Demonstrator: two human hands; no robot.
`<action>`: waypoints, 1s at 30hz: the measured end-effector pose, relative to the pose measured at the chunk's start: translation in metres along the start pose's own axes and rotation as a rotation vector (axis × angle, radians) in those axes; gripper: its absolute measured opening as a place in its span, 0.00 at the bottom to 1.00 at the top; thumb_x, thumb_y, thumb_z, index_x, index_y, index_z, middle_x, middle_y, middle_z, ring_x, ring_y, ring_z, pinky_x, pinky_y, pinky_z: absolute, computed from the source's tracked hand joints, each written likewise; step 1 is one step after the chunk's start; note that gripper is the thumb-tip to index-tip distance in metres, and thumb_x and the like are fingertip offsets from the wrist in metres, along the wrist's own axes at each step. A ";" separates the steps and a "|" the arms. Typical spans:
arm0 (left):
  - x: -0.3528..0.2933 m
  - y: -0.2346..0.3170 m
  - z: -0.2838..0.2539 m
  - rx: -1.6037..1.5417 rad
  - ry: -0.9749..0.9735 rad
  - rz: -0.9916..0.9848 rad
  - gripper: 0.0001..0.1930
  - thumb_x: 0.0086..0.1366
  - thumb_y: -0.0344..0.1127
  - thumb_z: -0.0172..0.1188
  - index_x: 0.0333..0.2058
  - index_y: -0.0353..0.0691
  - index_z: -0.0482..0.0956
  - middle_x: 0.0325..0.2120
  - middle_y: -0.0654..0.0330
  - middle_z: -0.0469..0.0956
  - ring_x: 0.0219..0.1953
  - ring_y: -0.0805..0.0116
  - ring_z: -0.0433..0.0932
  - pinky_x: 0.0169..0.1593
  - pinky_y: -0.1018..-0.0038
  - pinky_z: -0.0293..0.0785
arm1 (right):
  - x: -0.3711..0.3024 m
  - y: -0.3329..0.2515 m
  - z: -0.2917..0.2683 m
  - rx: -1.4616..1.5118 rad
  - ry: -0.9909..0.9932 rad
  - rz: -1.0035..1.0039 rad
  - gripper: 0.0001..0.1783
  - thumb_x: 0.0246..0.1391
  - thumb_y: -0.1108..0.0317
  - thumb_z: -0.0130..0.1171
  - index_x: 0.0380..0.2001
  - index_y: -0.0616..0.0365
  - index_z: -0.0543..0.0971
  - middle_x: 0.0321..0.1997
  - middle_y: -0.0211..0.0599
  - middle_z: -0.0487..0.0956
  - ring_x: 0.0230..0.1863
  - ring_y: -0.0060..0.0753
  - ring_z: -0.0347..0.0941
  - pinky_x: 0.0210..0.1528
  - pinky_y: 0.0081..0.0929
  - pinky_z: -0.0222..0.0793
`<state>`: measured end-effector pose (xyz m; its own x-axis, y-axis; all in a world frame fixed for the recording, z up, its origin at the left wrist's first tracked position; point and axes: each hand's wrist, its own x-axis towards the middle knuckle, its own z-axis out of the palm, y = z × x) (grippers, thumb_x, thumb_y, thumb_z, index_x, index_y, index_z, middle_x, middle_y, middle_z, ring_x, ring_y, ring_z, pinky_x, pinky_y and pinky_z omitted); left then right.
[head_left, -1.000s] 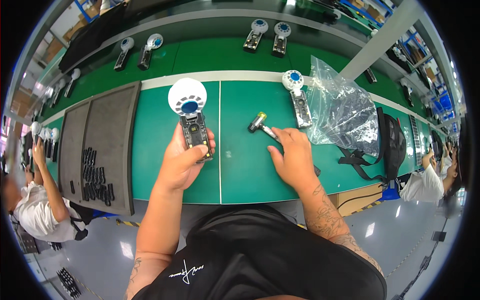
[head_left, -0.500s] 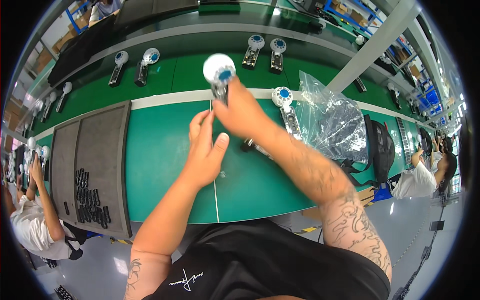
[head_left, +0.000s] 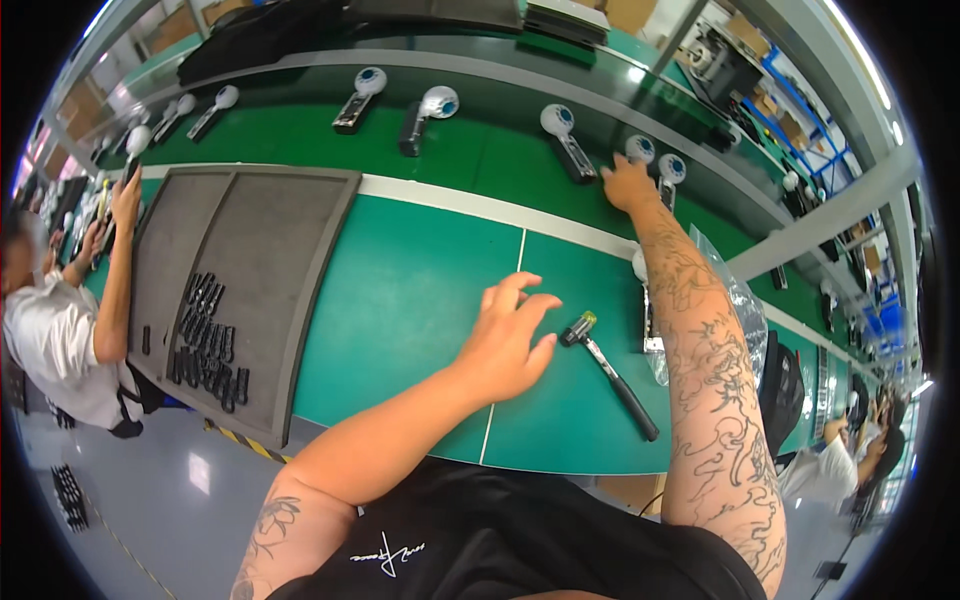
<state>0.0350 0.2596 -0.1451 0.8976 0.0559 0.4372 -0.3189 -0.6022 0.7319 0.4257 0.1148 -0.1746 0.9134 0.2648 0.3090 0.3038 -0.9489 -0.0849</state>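
Right hand [head_left: 632, 186] is sitting out over the belt [head_left: 500, 165], past the desk's [head_left: 420, 290] far edge, right at a fan [head_left: 641, 150]. That fan's round head is showing just beyond the fingers, the rest is hiding behind the hand; can't tell if the fingers are gripping it or only touching. Second fan [head_left: 672, 168] is sitting just right of it, handle partly hiding behind the wrist. Third fan [head_left: 574, 158] is lying left of the hand, head pointing away, handle end near the thumb. Two more fans [head_left: 412, 130] are lying farther left on the belt. Left hand [head_left: 505, 345] is hovering over the desk, fingers standing apart and half-curled, nothing in them. Hammer [head_left: 622, 390] is lying between left hand and right forearm [head_left: 695, 290], yellow-green face on the far side, black grip toward the body. Forearm is partly covering a desk fan [head_left: 639, 263]. Bag [head_left: 747, 310], clear plastic, is showing right of the forearm, black backpack [head_left: 785, 385] near it. Grey tray [head_left: 265, 250] is lying on the left: black parts [head_left: 205, 325] are bunching in its right compartment, one sitting alone in the left. Beyond, a co-worker [head_left: 70, 330] is holding up another fan [head_left: 137, 142].
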 end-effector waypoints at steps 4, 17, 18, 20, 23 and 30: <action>-0.002 -0.006 0.003 -0.041 -0.031 -0.046 0.23 0.64 0.32 0.66 0.58 0.38 0.77 0.66 0.43 0.64 0.59 0.45 0.70 0.64 0.54 0.72 | 0.034 0.043 -0.005 0.047 -0.152 -0.084 0.26 0.64 0.57 0.54 0.62 0.51 0.81 0.62 0.52 0.81 0.53 0.64 0.80 0.55 0.48 0.77; 0.004 -0.001 -0.021 -1.303 0.115 -0.549 0.24 0.77 0.37 0.61 0.66 0.41 0.66 0.57 0.50 0.81 0.59 0.53 0.82 0.62 0.58 0.80 | -0.309 -0.117 -0.161 0.872 -0.196 -0.585 0.44 0.56 0.69 0.68 0.75 0.63 0.64 0.69 0.52 0.76 0.61 0.55 0.79 0.61 0.42 0.78; 0.004 -0.008 -0.018 -1.278 0.073 -0.446 0.21 0.75 0.34 0.62 0.62 0.41 0.68 0.55 0.50 0.81 0.58 0.52 0.83 0.61 0.57 0.80 | -0.309 -0.108 -0.164 0.901 -0.113 -0.650 0.48 0.56 0.68 0.69 0.76 0.63 0.60 0.69 0.55 0.74 0.61 0.56 0.79 0.61 0.42 0.77; 0.002 -0.008 -0.016 -1.300 0.071 -0.404 0.24 0.70 0.28 0.64 0.62 0.40 0.68 0.50 0.51 0.82 0.53 0.55 0.84 0.57 0.64 0.81 | -0.309 -0.086 -0.173 0.774 0.041 -0.769 0.42 0.55 0.68 0.70 0.72 0.59 0.66 0.68 0.53 0.75 0.63 0.57 0.76 0.65 0.44 0.74; -0.001 -0.018 -0.028 -1.105 0.143 -0.397 0.24 0.67 0.24 0.64 0.60 0.37 0.71 0.40 0.58 0.79 0.39 0.67 0.82 0.46 0.75 0.78 | -0.314 -0.057 -0.168 0.604 0.067 -0.684 0.39 0.54 0.68 0.70 0.70 0.57 0.69 0.67 0.51 0.74 0.65 0.57 0.74 0.67 0.45 0.72; -0.003 -0.001 -0.134 -0.610 0.123 -0.572 0.22 0.59 0.29 0.72 0.51 0.38 0.77 0.34 0.61 0.78 0.32 0.72 0.76 0.37 0.77 0.72 | -0.310 -0.031 -0.128 0.636 -0.093 -0.563 0.34 0.49 0.71 0.69 0.63 0.51 0.76 0.66 0.46 0.74 0.64 0.56 0.71 0.68 0.47 0.69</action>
<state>-0.0082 0.3665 -0.0770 0.9424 0.3291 -0.0589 0.0348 0.0786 0.9963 0.0981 0.0402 -0.1461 0.5908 0.7073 0.3881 0.7879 -0.4023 -0.4662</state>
